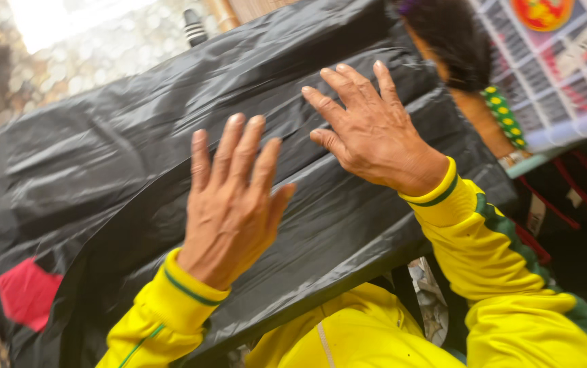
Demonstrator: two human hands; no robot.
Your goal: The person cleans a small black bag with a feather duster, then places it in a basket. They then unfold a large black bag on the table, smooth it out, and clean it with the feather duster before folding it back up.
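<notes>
Sleeves: yellow jacket (348, 341) with green trim, nearest the camera, both arms reaching forward.
Left hand (229, 204): laid palm-down on the black plastic sheet (123, 157), fingers (239, 146) stretched out and close together, gripping nothing.
Right hand (368, 129): also flat on the sheet, a little farther up and to the right, fingers (348, 85) spread, gripping nothing.
Black plastic sheet: a large, glossy, creased bag-like film, draped over something bulky that it hides; it fills most of the view, from the person's chest outward.
Red patch (26, 293): shows at the sheet's lower left edge; what it belongs to cannot be told.
Step in hand: by the look of it, pressing and smoothing the sheet flat with both palms.
Next move calls for: judging by the ridges between the hands, an even outward sweep, light enough not to tear the film.
Far right: white wire rack (566, 75) and a green dotted band (504, 116).
Far left: pebbled floor (82, 61), blurred.
</notes>
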